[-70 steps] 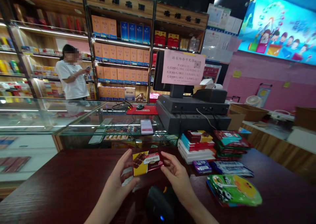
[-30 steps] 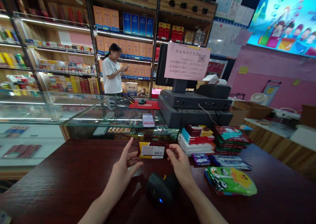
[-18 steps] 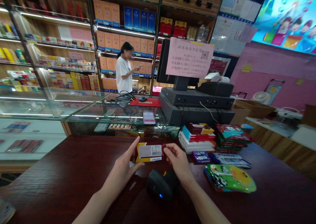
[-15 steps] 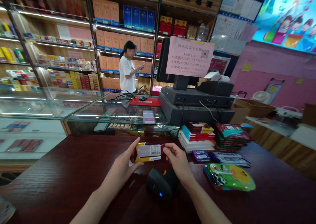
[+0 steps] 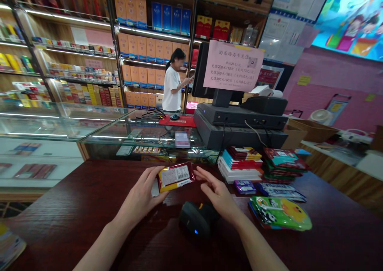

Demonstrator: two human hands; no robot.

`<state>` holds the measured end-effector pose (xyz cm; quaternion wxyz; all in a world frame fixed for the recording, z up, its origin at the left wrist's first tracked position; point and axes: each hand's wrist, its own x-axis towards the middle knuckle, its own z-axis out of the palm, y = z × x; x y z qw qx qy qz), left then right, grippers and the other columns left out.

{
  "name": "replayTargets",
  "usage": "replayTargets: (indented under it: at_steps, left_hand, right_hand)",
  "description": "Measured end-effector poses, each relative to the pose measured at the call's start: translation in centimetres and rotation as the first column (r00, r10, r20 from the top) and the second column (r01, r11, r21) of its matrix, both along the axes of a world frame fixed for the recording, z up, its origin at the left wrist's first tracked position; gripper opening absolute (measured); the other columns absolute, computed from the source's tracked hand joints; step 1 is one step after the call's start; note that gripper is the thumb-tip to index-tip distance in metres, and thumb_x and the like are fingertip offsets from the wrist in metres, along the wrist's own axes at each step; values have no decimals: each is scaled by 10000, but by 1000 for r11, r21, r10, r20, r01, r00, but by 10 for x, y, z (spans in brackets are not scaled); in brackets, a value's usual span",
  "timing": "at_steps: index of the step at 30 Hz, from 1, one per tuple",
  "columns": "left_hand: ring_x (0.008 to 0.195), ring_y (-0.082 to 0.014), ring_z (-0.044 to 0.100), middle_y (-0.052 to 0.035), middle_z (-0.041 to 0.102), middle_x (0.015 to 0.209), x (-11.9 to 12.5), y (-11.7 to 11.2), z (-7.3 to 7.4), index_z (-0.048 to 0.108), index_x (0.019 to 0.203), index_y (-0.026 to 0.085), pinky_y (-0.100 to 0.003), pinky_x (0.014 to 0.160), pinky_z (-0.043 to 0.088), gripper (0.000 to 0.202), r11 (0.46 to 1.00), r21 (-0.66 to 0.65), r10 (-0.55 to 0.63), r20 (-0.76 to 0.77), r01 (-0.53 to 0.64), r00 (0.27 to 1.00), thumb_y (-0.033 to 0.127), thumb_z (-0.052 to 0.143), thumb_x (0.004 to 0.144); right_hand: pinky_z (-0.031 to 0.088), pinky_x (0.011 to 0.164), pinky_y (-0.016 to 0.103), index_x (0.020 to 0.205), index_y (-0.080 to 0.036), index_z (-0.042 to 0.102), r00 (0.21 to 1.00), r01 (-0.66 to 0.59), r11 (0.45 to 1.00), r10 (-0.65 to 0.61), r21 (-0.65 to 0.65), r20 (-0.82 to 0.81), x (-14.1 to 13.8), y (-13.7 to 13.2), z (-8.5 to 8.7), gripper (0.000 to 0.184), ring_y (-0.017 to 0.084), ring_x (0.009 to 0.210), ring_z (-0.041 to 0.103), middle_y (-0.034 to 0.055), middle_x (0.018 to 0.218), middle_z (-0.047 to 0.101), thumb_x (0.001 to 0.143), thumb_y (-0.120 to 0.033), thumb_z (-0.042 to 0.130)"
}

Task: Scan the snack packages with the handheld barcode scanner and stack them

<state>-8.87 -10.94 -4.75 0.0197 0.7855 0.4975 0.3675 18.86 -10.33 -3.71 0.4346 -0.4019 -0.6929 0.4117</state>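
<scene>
Head view, looking forward and down over a dark red wooden tabletop. My left hand holds a flat chocolate bar packet by its left end, with the thumb and fingers closed around it. The packet sits at lower centre of the frame, tilted, with the white barcode label facing up; the wrapper shows red with a yellow strip along the lower edge. My right hand is open and empty, fingers spread; its fingertips are just beside the packet's right edge and do not appear to touch it.

Below and between the hands, a black handheld barcode scanner lies on the tabletop with a small blue light showing. Right of my right hand stand stacked red and blue packets, a pile of green-and-red packets, and a green packet printed with a panda and a duck.

Beyond the tabletop are a glass display counter, a red mat with a computer mouse, and a black cash register below a pink paper sign. Upper centre, another person in a white T-shirt stands before shelves of boxed goods, both hands raised in front.
</scene>
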Motion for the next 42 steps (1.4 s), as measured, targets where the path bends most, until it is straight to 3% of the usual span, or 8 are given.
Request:
replayTargets:
  at_steps: [4,8,13,16,20,26,33,42]
  left_hand:
    - [1181,-222,601,-60,568,1288,-12,4,-2,406,1368,275,-392,1040,504,569,999,41,34,8,-35,999,378,645,862]
    - [1217,-241,582,-73,570,1309,-21,8,-3,410,1368,268,-429,1065,480,561,993,78,90,-14,-89,996,401,632,870]
    - [1203,-247,588,-91,586,1295,-26,12,-4,405,1371,252,-452,1061,475,567,988,115,109,-25,-106,994,422,623,876]
    - [1182,-252,599,-93,597,1281,-28,13,-5,415,1369,250,-451,1047,484,558,982,145,122,-13,-119,992,438,611,881]
    - [1179,-253,599,-92,600,1275,-31,14,-5,401,1383,248,-442,1044,484,560,977,167,134,-11,-130,991,425,598,890]
    - [1188,-249,585,-96,582,1285,-33,13,-5,388,1391,250,-441,1054,473,556,975,166,152,3,-150,988,408,592,898]
    - [1203,-255,572,-101,578,1291,-32,14,-7,363,1409,258,-459,1063,462,568,974,180,143,-6,-140,990,381,591,904]
    - [1207,-257,565,-106,573,1311,-29,13,-5,344,1429,262,-455,1058,462,573,965,229,136,-23,-127,990,356,582,916]
  right_hand:
    - [307,1183,464,1441,-273,487,949,-81,996,67,34,308,24,-6,9,653,192,1356,494,53,1434,575,823,-70,428]
    - [207,1221,503,1381,-306,562,801,-143,985,175,-102,572,43,-16,23,710,236,1453,363,23,1530,470,725,-48,474]
    - [115,1229,542,1413,-285,518,648,-166,972,234,-166,725,43,-23,25,796,280,1484,289,43,1534,460,642,-91,574]
    - [108,1223,556,1410,-250,513,599,-146,979,202,-142,775,36,-22,18,816,295,1443,356,77,1489,503,612,-111,603]
    - [90,1225,528,1314,-242,568,619,-220,975,116,30,777,20,-23,12,693,238,1248,547,56,1268,643,636,-101,562]
    - [432,963,380,1212,-226,594,677,-236,959,47,156,734,2,-28,12,540,242,1069,599,53,1147,667,678,-144,593]
    - [457,916,364,1283,-239,527,776,-91,969,-76,229,627,6,-24,18,465,238,1072,620,65,1198,649,821,-203,564]
    - [462,890,334,1215,-242,543,834,-82,981,-30,176,551,2,-27,19,338,228,1051,636,47,1186,664,888,-303,605]
